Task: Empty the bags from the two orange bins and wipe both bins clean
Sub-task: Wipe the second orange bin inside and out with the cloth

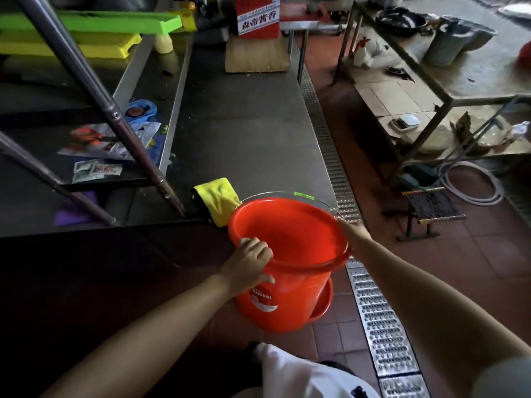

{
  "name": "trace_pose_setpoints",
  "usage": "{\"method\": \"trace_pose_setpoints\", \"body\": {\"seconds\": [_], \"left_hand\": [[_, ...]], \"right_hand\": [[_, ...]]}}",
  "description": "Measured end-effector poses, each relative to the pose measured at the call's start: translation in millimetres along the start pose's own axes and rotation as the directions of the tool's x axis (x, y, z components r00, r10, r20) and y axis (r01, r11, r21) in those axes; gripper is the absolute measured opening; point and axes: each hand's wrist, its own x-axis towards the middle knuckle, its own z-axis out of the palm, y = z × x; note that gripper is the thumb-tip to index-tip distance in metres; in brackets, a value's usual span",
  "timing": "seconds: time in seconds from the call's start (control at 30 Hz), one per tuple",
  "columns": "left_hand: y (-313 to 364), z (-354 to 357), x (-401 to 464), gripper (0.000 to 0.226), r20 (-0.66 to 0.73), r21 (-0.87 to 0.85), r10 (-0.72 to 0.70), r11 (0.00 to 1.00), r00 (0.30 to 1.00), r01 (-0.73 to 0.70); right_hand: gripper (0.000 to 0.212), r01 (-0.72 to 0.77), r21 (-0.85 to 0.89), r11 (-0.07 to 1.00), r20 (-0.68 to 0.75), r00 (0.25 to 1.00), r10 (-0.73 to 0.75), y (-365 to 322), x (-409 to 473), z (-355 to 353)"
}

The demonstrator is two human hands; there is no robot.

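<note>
An orange bin point(290, 271) with a wire handle and a white label is held tilted above the tiled floor, its inside bare. My left hand point(247, 267) grips its near-left rim, fingers curled over the edge. My right hand point(352, 232) is on the far-right rim, mostly hidden behind it. The rim of a second orange bin point(323, 304) peeks out from under the first. A yellow cloth point(219, 198) lies on the steel counter's corner just behind the bin.
The steel counter point(244, 133) runs ahead, with printed bags point(115, 139) on its lower shelf at left. A metal drain grate point(373, 311) runs along the floor at right. A small stool point(428, 209) and a metal rack stand at right.
</note>
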Motion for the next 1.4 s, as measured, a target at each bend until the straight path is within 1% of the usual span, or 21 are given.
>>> {"method": "trace_pose_setpoints", "body": {"seconds": [0.07,0.17,0.23,0.37,0.5,0.57,0.63,0.7,0.8,0.87,0.9,0.97,1.0,1.07,1.17,1.23,1.33,1.4], "left_hand": [[8,-1,-16,0.055,0.043,0.016,-0.034,0.999,0.998,0.034],[20,-6,-32,0.053,0.081,0.034,-0.084,0.996,0.993,0.081],[32,-4,-44,0.051,0.106,0.06,-0.12,0.992,0.987,0.114],[55,-1,-68,0.048,0.137,0.119,-0.173,0.98,0.975,0.158],[83,4,-80,0.048,0.145,0.102,-0.249,0.966,0.958,0.236],[96,7,-86,0.047,0.18,0.099,-0.277,0.96,0.944,0.263],[105,10,-92,0.048,0.226,0.115,-0.301,0.953,0.927,0.281],[111,15,-98,0.048,0.274,0.144,-0.327,0.944,0.904,0.298],[114,22,-104,0.05,0.327,0.201,-0.366,0.928,0.871,0.314],[114,26,-107,0.051,0.34,0.227,-0.398,0.914,0.852,0.336],[115,28,-109,0.052,0.337,0.235,-0.414,0.907,0.845,0.351],[113,29,-112,0.052,0.322,0.258,-0.462,0.883,0.827,0.393],[111,29,-113,0.051,0.314,0.268,-0.485,0.87,0.816,0.414],[102,30,-118,0.05,0.329,0.288,-0.508,0.857,0.796,0.428],[88,34,-131,0.057,0.446,0.302,-0.505,0.862,0.738,0.408],[77,38,-145,0.059,0.522,0.31,-0.483,0.875,0.703,0.371],[55,37,-165,0.056,0.514,0.301,-0.472,0.881,0.716,0.364],[33,33,-180,0.051,0.475,0.284,-0.455,0.89,0.754,0.358]], "right_hand": [[0.061,-0.032,-0.071,0.997,-0.021,0.999,0.031,11,2,-2],[0.063,-0.004,-0.137,0.991,-0.045,0.999,-0.002,17,7,0],[0.057,0.006,-0.152,0.988,-0.021,1.0,-0.009,18,12,4],[0.043,0.063,-0.286,0.956,0.048,0.997,-0.052,20,22,10],[0.033,0.108,-0.452,0.885,0.036,0.994,-0.103,28,21,14],[0.031,0.146,-0.468,0.871,0.048,0.989,-0.14,28,17,16],[0.026,0.211,-0.471,0.856,0.089,0.977,-0.192,22,10,19],[0.026,0.318,-0.486,0.814,0.173,0.948,-0.268,14,0,27],[0.025,0.503,-0.454,0.735,0.336,0.861,-0.381,0,-24,45],[0.025,0.63,-0.411,0.659,0.485,0.763,-0.428,-11,-43,60],[0.022,0.685,-0.385,0.618,0.568,0.704,-0.426,-15,-54,67],[0.016,0.756,-0.336,0.561,0.69,0.603,-0.4,-19,-75,82],[0.015,0.768,-0.321,0.554,0.724,0.576,-0.38,-18,-85,89],[0.018,0.77,-0.314,0.556,0.76,0.554,-0.339,-9,-101,104],[0.015,0.801,-0.355,0.481,0.777,0.54,-0.325,10,-116,130],[0.011,0.803,-0.376,0.462,0.775,0.546,-0.318,19,-123,147],[0.011,0.785,-0.43,0.447,0.768,0.578,-0.277,34,-132,176],[0.012,0.766,-0.467,0.441,0.765,0.601,-0.233,44,-137,198]]}}
